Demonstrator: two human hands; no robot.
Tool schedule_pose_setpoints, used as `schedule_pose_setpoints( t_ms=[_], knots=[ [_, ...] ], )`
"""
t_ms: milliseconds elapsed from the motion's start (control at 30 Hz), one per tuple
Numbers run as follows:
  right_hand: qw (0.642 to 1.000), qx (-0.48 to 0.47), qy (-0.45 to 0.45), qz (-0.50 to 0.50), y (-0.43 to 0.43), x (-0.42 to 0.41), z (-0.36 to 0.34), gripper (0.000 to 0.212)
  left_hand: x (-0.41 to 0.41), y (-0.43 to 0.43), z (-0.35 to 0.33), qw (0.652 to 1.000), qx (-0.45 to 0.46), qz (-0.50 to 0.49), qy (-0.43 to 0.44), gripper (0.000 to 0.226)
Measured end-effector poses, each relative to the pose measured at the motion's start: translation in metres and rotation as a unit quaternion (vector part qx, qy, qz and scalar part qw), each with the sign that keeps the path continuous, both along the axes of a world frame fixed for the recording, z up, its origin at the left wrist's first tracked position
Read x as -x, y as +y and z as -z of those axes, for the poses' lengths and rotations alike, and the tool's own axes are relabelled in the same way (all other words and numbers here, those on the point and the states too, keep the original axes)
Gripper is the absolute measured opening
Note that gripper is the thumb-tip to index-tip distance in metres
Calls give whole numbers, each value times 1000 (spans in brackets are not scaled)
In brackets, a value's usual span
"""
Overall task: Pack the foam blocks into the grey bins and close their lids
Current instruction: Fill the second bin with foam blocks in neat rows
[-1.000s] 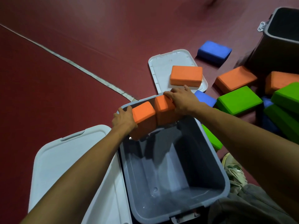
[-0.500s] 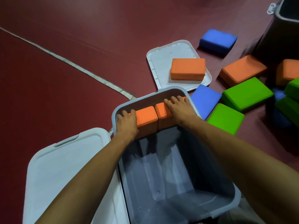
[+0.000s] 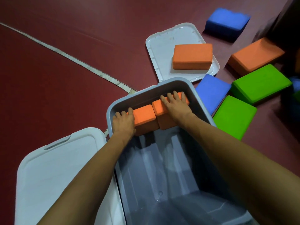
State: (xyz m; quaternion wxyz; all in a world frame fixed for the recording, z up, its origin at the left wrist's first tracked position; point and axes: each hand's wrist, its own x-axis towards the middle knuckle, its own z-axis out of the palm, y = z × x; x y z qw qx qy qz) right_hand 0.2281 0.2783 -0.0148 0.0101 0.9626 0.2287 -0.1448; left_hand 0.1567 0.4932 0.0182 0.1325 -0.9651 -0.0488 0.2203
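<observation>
Orange rectangular foam block (image 3: 144, 118) is gripped by the left hand (image 3: 123, 123) and its orange twin (image 3: 164, 121) by the right hand (image 3: 176, 106), both held at the far wall inside the grey plastic bin (image 3: 162, 176). Placement is judged under way; release is needed next.

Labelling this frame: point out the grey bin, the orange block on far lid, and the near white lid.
grey bin (image 3: 162, 176), head view, bare inside surface.
orange block on far lid (image 3: 192, 55), head view, top face.
near white lid (image 3: 65, 168), head view, top surface.
</observation>
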Motion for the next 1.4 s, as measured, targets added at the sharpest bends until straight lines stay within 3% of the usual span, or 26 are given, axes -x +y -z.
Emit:
schedule_pose_setpoints(
  t_ms=[433,600,800,967,1167,1400],
  knots=[
    [999,-42,-16,24,2,11,9,91,-15,11,11,1000,4,16,15,91],
    [999,-43,-7,17,-2,13,7,105,-12,5,12,1000,-2,-6,19,92],
    [1000,-18,3,-15,-12,20,0,111,-12,2,9,994,70,-76,21,89],
    [998,23,-24,-48,-34,19,-15,104,-18,-41,-12,978,85,-175,78,133],
    [996,-27,-85,-25,-58,25,-29,79,-40,-132,-44,985,155,-59,45,125],
    [984,-103,-57,131,-117,20,-55,70,-52,-211,-74,977,210,30,5,97]
  ],
)
